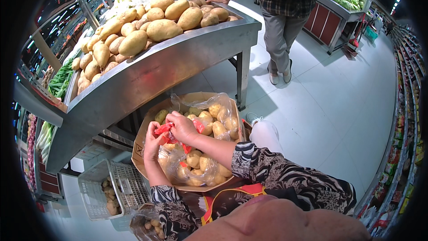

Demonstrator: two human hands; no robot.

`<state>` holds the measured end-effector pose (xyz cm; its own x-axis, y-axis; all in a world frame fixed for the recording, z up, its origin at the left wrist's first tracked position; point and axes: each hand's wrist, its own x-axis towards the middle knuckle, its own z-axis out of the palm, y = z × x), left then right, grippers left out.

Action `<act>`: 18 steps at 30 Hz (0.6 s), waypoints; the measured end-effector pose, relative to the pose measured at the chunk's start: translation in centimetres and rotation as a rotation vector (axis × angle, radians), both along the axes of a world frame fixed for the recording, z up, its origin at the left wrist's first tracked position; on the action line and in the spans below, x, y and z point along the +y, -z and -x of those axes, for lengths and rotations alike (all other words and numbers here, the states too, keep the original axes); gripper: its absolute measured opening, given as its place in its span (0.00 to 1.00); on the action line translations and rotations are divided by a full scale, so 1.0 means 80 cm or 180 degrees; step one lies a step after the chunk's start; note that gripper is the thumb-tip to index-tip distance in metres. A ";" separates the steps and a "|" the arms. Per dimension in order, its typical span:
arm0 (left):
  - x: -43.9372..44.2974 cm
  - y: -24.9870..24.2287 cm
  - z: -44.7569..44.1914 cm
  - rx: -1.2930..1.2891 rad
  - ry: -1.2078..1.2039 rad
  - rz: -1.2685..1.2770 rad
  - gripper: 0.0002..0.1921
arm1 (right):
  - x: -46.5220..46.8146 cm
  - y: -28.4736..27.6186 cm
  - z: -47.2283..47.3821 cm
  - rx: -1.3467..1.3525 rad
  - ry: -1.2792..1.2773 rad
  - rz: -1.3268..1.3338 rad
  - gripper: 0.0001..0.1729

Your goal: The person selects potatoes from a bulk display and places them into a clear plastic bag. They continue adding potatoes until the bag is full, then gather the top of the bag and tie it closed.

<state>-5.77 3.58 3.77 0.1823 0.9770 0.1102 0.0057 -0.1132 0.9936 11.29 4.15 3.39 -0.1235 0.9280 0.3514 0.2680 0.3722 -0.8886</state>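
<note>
Both my hands pinch a crumpled strip of red plastic (163,129) between them. My left hand (154,142) grips its left end, while my right hand (182,129) holds it from above, close beside the left. Beneath them a cardboard box (138,150) stands on the floor, full of potatoes (194,159). A clear plastic bag (222,107) lines the box and lies loosely over some of the potatoes. My fingers partly hide the red plastic, so its full shape cannot be told.
A metal display stand (160,63) heaped with potatoes (165,30) rises just beyond the box. On the left are a white plastic crate (113,187) and another lined box (147,224), both holding potatoes. A person (284,16) stands ahead, one hand on the stand. Shelves (401,124) run along the right.
</note>
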 end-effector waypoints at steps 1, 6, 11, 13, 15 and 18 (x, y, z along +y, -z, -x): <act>0.001 0.002 -0.001 0.0006 0.0009 -0.0060 0.16 | -0.001 0.000 -0.001 0.0003 0.0016 0.0010 0.10; 0.002 -0.007 -0.007 0.1478 -0.1179 -0.1481 0.10 | 0.021 0.023 0.016 0.1887 -0.0715 0.1391 0.17; -0.011 -0.016 -0.035 0.2233 -0.1527 -0.2565 0.14 | 0.014 0.006 0.003 0.2538 -0.1429 0.2438 0.28; -0.011 -0.021 -0.046 0.2437 -0.1499 -0.2660 0.14 | 0.025 0.017 0.004 0.2652 -0.1129 0.2279 0.18; -0.011 -0.025 -0.056 0.2628 -0.1138 -0.2825 0.15 | 0.028 0.022 0.005 0.2767 -0.0901 0.2103 0.12; -0.014 -0.020 -0.058 0.1302 -0.0809 -0.2005 0.22 | 0.028 0.015 -0.007 0.2462 -0.0477 0.1803 0.13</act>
<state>-1.17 2.49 5.34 0.1073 0.7701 0.6288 0.4577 -0.5997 0.6564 11.82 6.40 2.16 -0.1768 0.9782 -0.1089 -0.4813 -0.1825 -0.8573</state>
